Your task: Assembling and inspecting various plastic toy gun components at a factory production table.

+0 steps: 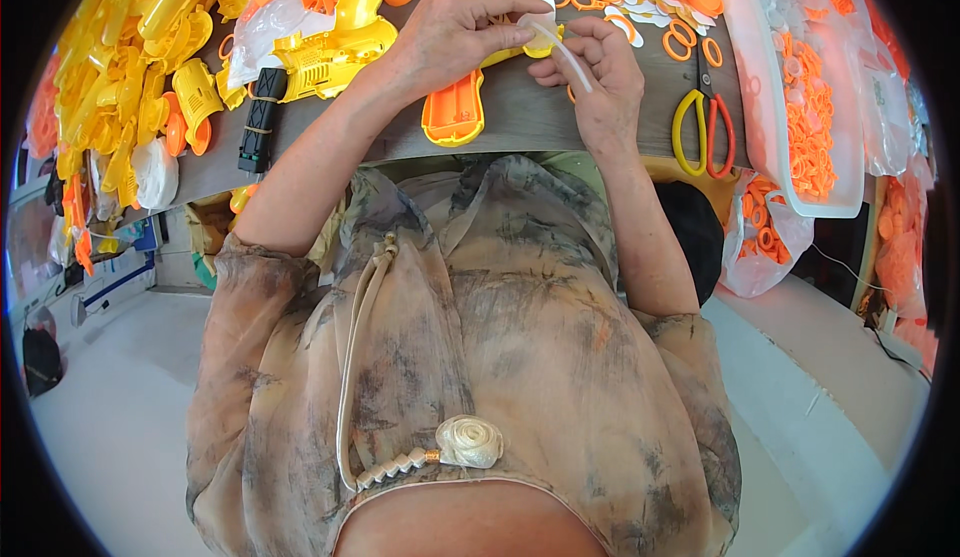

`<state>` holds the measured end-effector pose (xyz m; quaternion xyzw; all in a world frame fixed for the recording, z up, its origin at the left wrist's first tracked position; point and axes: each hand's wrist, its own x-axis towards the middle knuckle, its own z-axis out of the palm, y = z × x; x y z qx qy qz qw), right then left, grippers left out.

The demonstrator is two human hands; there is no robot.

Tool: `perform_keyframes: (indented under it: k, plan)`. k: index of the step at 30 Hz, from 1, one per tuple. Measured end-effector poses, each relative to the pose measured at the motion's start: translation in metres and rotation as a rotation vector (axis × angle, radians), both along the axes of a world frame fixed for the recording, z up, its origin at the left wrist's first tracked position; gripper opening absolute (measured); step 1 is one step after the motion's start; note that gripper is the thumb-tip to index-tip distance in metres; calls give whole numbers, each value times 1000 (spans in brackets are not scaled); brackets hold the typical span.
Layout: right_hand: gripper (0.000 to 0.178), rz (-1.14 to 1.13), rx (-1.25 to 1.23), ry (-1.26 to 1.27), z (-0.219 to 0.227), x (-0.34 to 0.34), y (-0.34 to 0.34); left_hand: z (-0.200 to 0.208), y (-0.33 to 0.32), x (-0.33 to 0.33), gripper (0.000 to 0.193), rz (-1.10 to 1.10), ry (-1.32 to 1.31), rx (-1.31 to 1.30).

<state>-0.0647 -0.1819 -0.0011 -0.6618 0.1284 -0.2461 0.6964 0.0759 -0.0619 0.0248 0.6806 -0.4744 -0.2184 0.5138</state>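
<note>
My left hand (455, 37) is closed in a pinch over the far middle of the table, at one end of a thin translucent white tube (570, 59). My right hand (605, 82) curls its fingers round the tube's other part. Near the fingertips is a small white piece (541, 2), partly hidden. Just below the hands, a yellow plastic part (508, 55) shows in part behind my left hand. An orange-and-yellow plastic shell (455, 112) lies at the table's near edge, below my left wrist.
Yellow plastic shells (335, 57) and a heap of yellow parts (130, 87) fill the left. A banded black bundle (262, 122) lies near the edge. Scissors (703, 122) with yellow and red handles lie right, beside a white bin (850, 182) of orange pieces. Orange rings (680, 40) lie behind.
</note>
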Motion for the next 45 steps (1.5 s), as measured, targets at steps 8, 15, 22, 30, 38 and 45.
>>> perform_keyframes:
  k: [8,15,22,30,38,45]
  plan:
    - [30,3,12,0,3,1,2,3,1,-1,28,-28,-122,-11]
    - [29,16,1,17,2,1,-1,7,2,-2,31,-25,-24,82]
    - [27,18,-24,4,0,3,2,9,7,2,31,-3,51,166]
    - [25,29,-25,38,-1,9,5,4,12,5,29,-21,109,104]
    - [26,47,-21,1,-4,8,5,6,12,6,29,-52,134,118]
    - [28,61,2,-25,-2,6,3,-3,6,7,26,-79,-46,15]
